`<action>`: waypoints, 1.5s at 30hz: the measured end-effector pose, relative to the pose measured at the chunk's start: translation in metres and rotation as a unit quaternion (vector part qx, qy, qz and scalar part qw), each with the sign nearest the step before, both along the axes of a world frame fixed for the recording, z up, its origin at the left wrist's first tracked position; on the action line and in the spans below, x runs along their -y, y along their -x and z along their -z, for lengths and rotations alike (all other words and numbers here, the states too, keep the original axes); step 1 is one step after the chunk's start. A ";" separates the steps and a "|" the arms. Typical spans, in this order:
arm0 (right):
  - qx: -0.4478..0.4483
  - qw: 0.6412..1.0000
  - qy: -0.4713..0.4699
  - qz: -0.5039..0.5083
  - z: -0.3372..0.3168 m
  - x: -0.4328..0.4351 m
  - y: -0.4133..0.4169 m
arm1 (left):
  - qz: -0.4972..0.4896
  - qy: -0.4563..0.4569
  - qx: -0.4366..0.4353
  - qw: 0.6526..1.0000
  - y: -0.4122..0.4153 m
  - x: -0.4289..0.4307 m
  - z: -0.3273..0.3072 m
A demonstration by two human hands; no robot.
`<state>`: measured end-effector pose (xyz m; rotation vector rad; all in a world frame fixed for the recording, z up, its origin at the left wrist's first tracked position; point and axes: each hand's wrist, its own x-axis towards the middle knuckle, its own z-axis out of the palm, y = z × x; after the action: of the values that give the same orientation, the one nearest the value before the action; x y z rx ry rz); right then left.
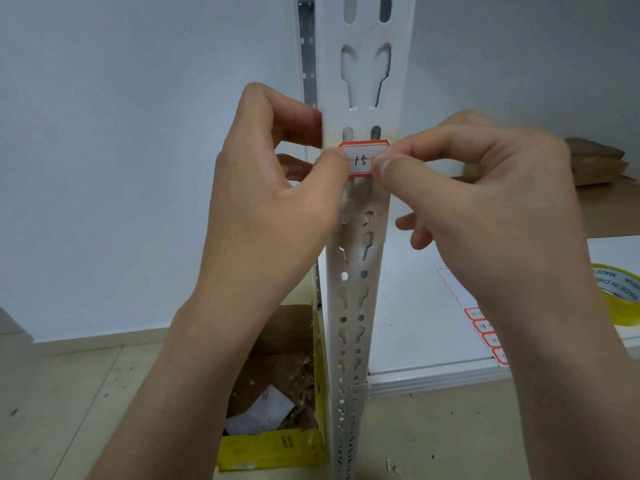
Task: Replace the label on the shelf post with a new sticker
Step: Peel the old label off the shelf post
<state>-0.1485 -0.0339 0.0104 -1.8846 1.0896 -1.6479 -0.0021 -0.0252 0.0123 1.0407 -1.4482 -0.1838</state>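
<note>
Red-bordered sticker [362,160] marked 15 sits against the white shelf post [363,74]; your left hand [273,202] and right hand [467,188] pinch its ends. It seems only partly stuck, so next press it flat and square.

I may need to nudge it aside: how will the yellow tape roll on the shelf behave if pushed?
The tape roll lies flat on the shelf, so it would probably slide rather than roll. Its open core suggests it is fairly light. Stood on edge, it could roll.
</note>
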 end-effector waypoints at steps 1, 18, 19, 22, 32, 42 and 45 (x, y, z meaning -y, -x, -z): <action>-0.003 1.000 0.003 0.008 0.000 0.000 0.001 | 0.005 -0.001 -0.004 1.000 0.000 0.000 0.000; -0.014 0.999 0.022 0.038 -0.005 -0.005 -0.002 | -0.008 0.000 0.008 1.000 0.000 0.000 0.001; -0.018 0.999 0.019 0.037 -0.005 -0.004 -0.001 | -0.008 0.001 0.008 1.000 0.000 0.000 0.001; -0.028 0.999 0.013 0.023 -0.002 -0.002 -0.002 | -0.003 0.004 0.003 1.000 0.001 -0.001 0.000; 0.017 0.998 0.040 0.043 -0.001 -0.001 0.000 | -0.004 0.001 -0.009 1.000 0.003 -0.002 0.001; -0.009 0.998 0.022 0.051 -0.005 -0.005 -0.005 | -0.006 0.001 -0.017 1.000 0.005 -0.002 0.002; -0.008 0.999 0.022 0.046 -0.005 -0.004 -0.004 | -0.008 0.002 -0.017 1.000 0.006 -0.002 0.002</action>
<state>-0.1445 -0.0302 0.0157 -1.9033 1.1731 -1.7229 -0.0077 -0.0228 0.0101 1.0408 -1.4075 -0.1860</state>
